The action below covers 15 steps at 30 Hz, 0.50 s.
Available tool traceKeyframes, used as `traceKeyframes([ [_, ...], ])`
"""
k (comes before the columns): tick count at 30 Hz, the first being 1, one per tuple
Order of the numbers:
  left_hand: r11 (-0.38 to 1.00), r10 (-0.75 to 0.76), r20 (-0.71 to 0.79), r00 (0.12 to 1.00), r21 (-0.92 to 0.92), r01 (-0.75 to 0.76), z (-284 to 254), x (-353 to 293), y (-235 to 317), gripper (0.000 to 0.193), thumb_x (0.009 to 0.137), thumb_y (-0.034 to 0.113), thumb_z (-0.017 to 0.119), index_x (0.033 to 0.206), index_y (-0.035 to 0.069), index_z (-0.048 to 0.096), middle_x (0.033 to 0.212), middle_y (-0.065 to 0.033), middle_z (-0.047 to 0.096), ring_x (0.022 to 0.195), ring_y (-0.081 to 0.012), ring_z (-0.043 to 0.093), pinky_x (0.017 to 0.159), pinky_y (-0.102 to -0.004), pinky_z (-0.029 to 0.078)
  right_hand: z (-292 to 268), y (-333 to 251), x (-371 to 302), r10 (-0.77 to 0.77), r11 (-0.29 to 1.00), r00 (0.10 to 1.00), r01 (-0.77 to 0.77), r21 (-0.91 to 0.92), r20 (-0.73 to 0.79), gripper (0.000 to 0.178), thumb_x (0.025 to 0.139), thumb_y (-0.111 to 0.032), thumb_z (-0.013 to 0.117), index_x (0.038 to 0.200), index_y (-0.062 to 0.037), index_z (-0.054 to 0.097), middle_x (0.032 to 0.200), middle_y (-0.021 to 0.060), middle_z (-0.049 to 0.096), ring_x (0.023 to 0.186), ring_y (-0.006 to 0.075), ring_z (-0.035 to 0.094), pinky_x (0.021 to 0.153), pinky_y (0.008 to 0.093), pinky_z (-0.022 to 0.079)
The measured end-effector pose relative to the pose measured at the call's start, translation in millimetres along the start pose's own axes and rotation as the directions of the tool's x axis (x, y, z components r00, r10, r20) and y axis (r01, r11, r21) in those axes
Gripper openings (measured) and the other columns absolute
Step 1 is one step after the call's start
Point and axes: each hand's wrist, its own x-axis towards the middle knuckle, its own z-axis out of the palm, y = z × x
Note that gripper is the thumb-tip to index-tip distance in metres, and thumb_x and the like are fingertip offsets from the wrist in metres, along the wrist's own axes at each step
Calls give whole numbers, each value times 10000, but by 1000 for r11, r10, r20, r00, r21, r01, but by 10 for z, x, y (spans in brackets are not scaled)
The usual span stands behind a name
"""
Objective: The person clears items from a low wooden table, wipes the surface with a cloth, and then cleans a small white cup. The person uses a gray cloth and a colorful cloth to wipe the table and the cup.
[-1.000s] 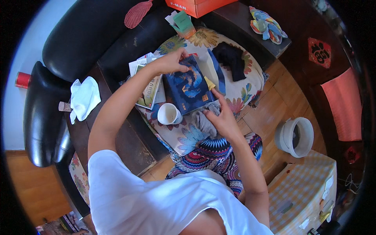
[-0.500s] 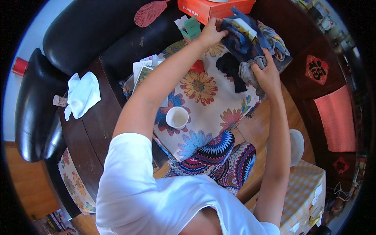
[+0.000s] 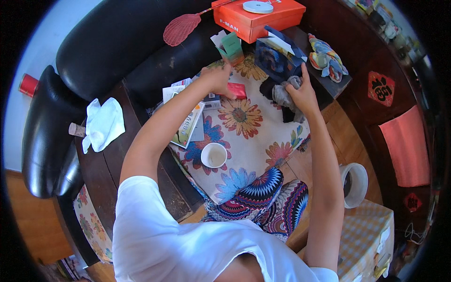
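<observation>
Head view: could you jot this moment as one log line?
left hand: open, beside red packet | right hand: gripping grey cloth, by dark-blue box | white cup: upright on floral cover

Glare marks the black armrest [image 3: 42,136] while edges bend into darkness.

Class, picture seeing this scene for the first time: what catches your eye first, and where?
The bright orange box at the top of the view would probably draw the eye first, with a red mesh swatter to its left. Next comes the flowered cover in the middle, bearing a white cup. Toward its upper right, the right hand holds a crumpled gray cloth by a dark blue box.
</observation>
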Motion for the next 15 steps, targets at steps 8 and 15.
traceKeyframes([
  [8,937,197,-82,977,-279,-212,30,-194,-262,524,792,287,809,1177,59,536,1162,-177,652,1112,-341,653,972,-439,491,-6,154,-257,35,987,992,-15,158,-123,950,862,-332,723,1662,-208,226,1503,302,502,1361,416,543,1110,442,434],
  [15,800,182,-546,818,-402,-446,-453,33,-94,419,842,201,793,1145,41,553,1109,-150,654,1064,-305,661,957,-377,517,-103,200,-617,58,948,988,-9,318,-142,834,896,-217,721,1627,-131,330,1462,251,557,1274,295,600,1066,381,460],
])
